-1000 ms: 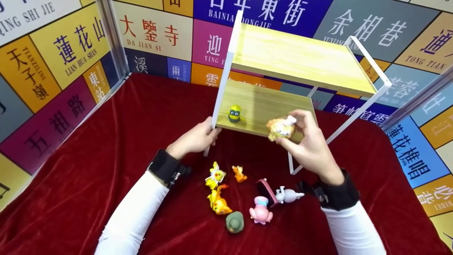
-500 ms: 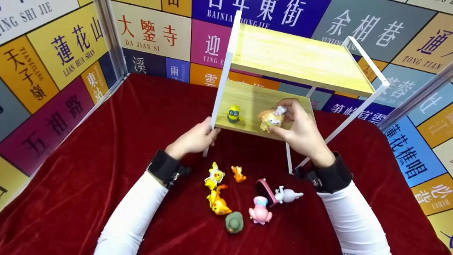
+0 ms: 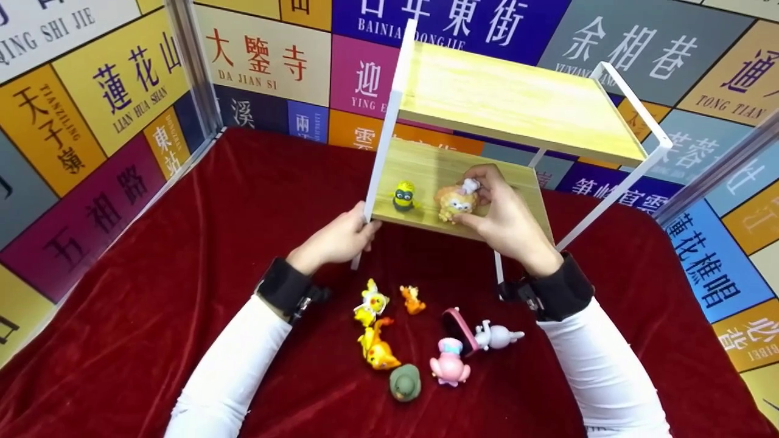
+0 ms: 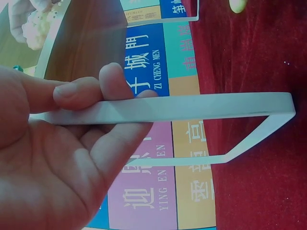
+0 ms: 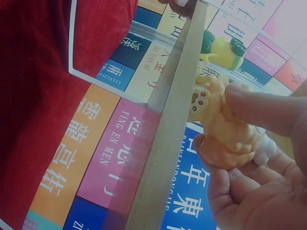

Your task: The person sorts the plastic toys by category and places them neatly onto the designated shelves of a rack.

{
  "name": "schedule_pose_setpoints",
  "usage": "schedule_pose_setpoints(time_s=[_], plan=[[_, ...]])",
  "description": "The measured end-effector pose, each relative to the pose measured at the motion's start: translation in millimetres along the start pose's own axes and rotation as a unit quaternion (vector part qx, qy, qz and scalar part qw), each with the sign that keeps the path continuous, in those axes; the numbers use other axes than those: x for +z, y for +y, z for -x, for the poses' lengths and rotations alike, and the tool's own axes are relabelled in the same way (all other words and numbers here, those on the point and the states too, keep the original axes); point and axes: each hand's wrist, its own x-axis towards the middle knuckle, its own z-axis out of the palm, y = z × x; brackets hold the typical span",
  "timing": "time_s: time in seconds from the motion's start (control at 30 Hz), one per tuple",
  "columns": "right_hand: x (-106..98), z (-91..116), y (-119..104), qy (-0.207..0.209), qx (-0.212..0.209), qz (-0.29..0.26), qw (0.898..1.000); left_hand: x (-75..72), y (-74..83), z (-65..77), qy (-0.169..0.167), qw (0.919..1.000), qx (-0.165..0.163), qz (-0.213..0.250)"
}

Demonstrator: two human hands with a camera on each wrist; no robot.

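Note:
My right hand (image 3: 510, 224) pinches a fluffy cream-and-orange animal figurine (image 3: 454, 203) with a white piece on its head, at the front part of the lower wooden board (image 3: 426, 159) of a two-tier shelf. A brown paw print shows on the figurine's underside in the right wrist view. To its left on that board stands a yellow minion figure (image 3: 403, 197) with goggles. My left hand (image 3: 336, 239) grips the white metal post (image 3: 378, 146) at the shelf's left front; in the left wrist view its fingers and thumb (image 4: 127, 136) wrap the bar.
On the red cloth (image 3: 255, 182) before the shelf lie a yellow chick figure (image 3: 371, 302), a small orange figure (image 3: 412, 300), a yellow-orange figure (image 3: 378, 350), a green duck (image 3: 405, 383), a pink figure (image 3: 450, 364) and a grey figure (image 3: 496, 336). The upper board (image 3: 511, 100) overhangs the lower one.
My right hand has carried the animal figurine leftward and inward over the lower board, closer to the minion figure. The left hand keeps its hold on the post.

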Motion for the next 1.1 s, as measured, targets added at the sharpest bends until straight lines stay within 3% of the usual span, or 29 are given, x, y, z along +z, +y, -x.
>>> schedule_pose_setpoints(time_s=[1.1], plan=[[4.9, -10.5, -0.1, -0.019, 0.002, 0.002, 1.000, 0.1, 1.9, 2.0, 0.003, 1.0000, 0.005, 0.007]])
